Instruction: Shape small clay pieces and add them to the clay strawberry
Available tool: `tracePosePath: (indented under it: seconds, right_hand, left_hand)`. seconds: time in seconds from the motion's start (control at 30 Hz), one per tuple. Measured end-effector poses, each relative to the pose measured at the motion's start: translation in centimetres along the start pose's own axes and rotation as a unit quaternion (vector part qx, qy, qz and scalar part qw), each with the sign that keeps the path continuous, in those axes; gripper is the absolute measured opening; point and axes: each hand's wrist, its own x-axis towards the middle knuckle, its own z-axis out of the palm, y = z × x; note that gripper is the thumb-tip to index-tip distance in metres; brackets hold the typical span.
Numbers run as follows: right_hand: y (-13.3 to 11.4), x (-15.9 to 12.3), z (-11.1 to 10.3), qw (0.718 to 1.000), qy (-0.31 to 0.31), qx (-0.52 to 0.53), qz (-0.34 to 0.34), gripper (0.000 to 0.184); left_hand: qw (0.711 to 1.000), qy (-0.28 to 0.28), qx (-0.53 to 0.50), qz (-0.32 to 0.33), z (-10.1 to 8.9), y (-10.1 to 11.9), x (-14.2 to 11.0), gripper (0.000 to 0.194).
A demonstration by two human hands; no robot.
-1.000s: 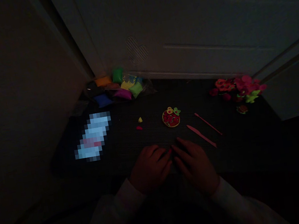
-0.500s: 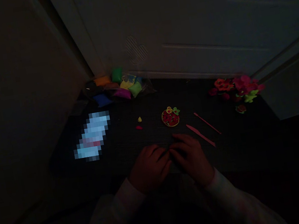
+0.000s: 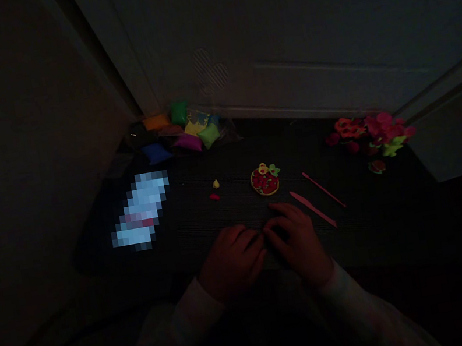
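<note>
A dark table (image 3: 245, 153) carried everything, its back edge against a pale panel. Colored packets (image 3: 188, 142) lay bunched at the back left, perhaps to leave the front for handwork. A bright heap (image 3: 378, 130) of small shapes sat at the far right, probably set aside from the hands. The lit screen (image 3: 140, 211) lay at the left, likely where a glance could reach it.

The left hand (image 3: 231, 261) and right hand (image 3: 299, 241) met near the front edge, fingers curled and tips close, a pose that suited fine work. Whether they gripped anything could not be told; the dimness hid the space between.

Beside the right hand lay a pink knife (image 3: 313, 209) and a thin stick (image 3: 323, 189), seemingly kept handy. A round piece (image 3: 265, 182) rested just beyond the fingertips, with a yellow lump (image 3: 216, 184) and red lump (image 3: 214, 197) to its left.
</note>
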Motion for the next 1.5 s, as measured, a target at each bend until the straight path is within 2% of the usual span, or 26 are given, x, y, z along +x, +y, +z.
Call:
tracePosePath:
  seconds: [0.37,0.47,0.63,0.77,1.03,1.27,1.5]
  right_hand:
    - [0.7,0.2,-0.3,1.000,0.025,-0.001,-0.008,0.013]
    - [0.5,-0.6,-0.7,0.999,-0.001,-0.009,-0.043,0.022]
    - [0.1,-1.9,-1.2,0.984,-0.068,-0.132,-0.099,0.036]
    - [0.0,-2.1,-1.4,0.978,-0.086,-0.164,-0.098,0.037]
    - [0.1,-2.0,-1.4,0.981,-0.084,-0.147,-0.094,0.036]
    - [0.1,-2.0,-1.4,0.982,-0.088,-0.138,-0.088,0.036]
    - [-0.1,-1.9,-1.5,0.985,-0.078,-0.128,-0.081,0.035]
  left_hand:
    - [1.000,-0.001,-0.009,-0.005,0.1,0.0,-0.1,0.029]
    - [1.000,0.000,-0.009,-0.005,0.1,0.0,-0.1,0.029]
    - [1.000,0.007,-0.004,0.001,0.1,0.0,-0.1,0.022]
    - [1.000,0.009,-0.007,0.005,0.1,0.0,-0.1,0.024]
    - [0.999,0.047,-0.020,0.002,0.0,0.0,-0.1,0.020]
    - [1.000,0.007,-0.005,-0.009,-0.2,0.1,0.1,0.024]
    - [1.000,0.012,-0.004,-0.012,-0.2,0.2,0.1,0.023]
